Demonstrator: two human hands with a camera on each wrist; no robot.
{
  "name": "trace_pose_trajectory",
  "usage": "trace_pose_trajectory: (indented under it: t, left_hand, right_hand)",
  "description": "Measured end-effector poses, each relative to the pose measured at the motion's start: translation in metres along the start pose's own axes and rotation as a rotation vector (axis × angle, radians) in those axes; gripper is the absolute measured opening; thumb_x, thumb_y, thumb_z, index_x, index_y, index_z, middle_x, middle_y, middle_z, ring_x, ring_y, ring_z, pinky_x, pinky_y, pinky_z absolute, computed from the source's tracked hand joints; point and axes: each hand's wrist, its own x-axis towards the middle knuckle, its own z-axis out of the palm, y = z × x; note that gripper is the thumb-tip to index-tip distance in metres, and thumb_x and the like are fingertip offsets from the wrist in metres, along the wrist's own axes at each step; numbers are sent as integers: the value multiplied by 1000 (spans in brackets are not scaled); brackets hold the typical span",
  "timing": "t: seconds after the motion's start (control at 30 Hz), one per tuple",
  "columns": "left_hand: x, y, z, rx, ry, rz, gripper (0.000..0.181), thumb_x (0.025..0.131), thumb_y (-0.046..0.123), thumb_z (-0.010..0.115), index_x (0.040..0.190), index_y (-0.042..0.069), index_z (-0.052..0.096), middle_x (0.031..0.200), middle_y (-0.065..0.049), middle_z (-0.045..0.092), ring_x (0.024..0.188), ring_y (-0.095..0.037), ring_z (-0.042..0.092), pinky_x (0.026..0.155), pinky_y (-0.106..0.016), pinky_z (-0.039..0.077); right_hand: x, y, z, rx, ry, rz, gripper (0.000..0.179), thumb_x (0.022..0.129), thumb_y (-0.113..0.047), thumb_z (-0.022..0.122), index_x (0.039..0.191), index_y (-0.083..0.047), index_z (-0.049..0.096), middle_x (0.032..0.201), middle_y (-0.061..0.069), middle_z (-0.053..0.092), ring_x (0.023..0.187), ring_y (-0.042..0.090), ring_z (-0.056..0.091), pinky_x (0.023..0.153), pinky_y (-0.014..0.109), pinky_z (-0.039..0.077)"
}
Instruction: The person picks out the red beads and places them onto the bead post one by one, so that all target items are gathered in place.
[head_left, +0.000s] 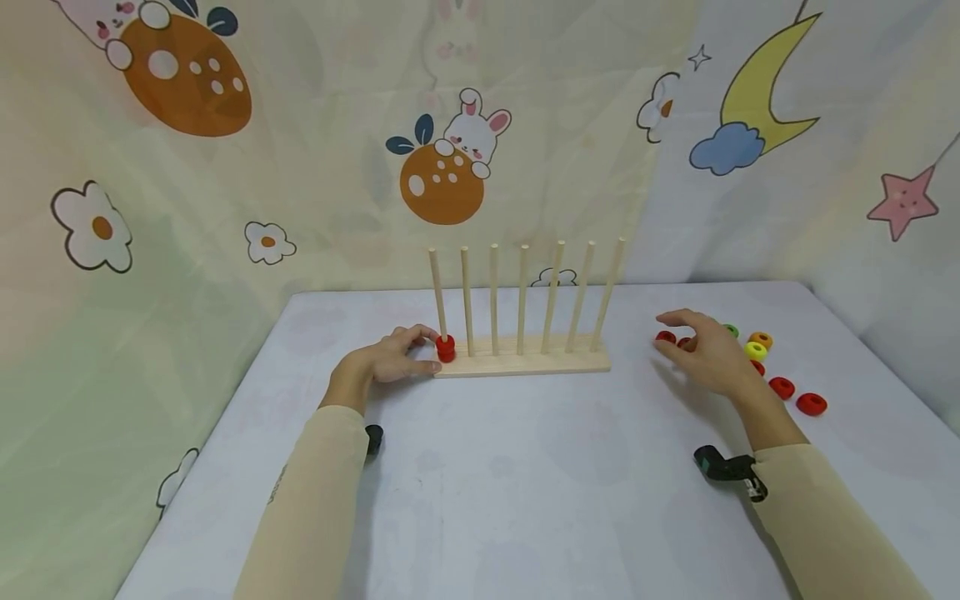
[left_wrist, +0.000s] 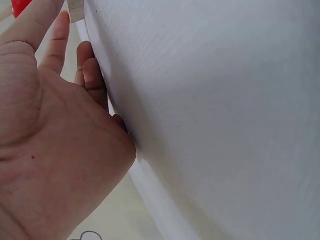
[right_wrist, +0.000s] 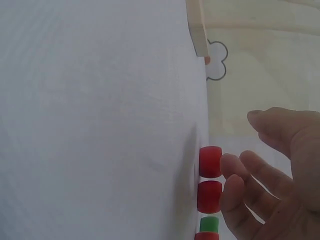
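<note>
My left hand (head_left: pixel 392 357) holds the left end of a wooden peg stand (head_left: pixel 525 364), thumb at its front corner and index finger toward the back. In the left wrist view the hand (left_wrist: pixel 65 130) shows its palm, with only a corner of the stand at the top. Red beads (head_left: pixel 446 350) sit stacked low on the leftmost peg, beside those fingers. On the right, my right hand (head_left: pixel 708 354) hovers with thumb and fingers parted around red beads. In the right wrist view its fingertips come right beside a red bead (right_wrist: pixel 210 161), with another red bead (right_wrist: pixel 209 197) near it.
Beyond and beside the right hand lie a green bead (head_left: pixel 731 330), an orange bead (head_left: pixel 761 339), a yellow bead (head_left: pixel 755 351) and red beads (head_left: pixel 812 404) on the white table (head_left: pixel 510 483). Several bare upright pegs (head_left: pixel 522 292) rise from the stand. A patterned cloth (head_left: pixel 330 150) hangs behind.
</note>
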Motion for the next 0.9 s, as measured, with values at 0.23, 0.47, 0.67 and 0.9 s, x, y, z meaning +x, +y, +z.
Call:
trace_pose_trajectory:
  t: [0.23, 0.47, 0.67, 0.9]
  left_hand:
    - [-2, -1, 1, 17, -6, 13, 60, 94, 47, 71, 143, 29, 43, 154, -13, 36, 143, -37, 32, 115, -66, 28]
    - [-2, -4, 1, 21, -8, 27, 60, 93, 49, 71, 143, 29, 43, 153, -13, 37, 143, -37, 32, 115, -65, 28]
    - [0, -3, 0, 25, 1, 26, 59, 94, 48, 71, 143, 30, 44, 153, -13, 37, 143, -36, 32, 115, -65, 28]
    - [3, -3, 1, 28, 2, 29, 60, 93, 48, 71, 143, 30, 43, 153, -13, 37, 143, -36, 32, 115, -65, 28]
  right_hand:
    - [-2, 1, 3, -29, -126, 113, 63, 99, -34, 68, 151, -7, 42, 131, 26, 52, 93, 32, 57, 70, 33, 52]
    - [-5, 0, 3, -97, -168, 94, 63, 100, -40, 66, 148, -5, 45, 123, 25, 56, 96, 34, 54, 73, 38, 48]
    - [-5, 2, 3, -96, -165, 76, 58, 100, -37, 66, 145, -5, 48, 126, 25, 57, 105, 37, 55, 83, 49, 51]
    - [-5, 4, 4, -65, -156, 60, 51, 100, -27, 65, 144, -4, 51, 135, 27, 55, 118, 43, 55, 96, 61, 49]
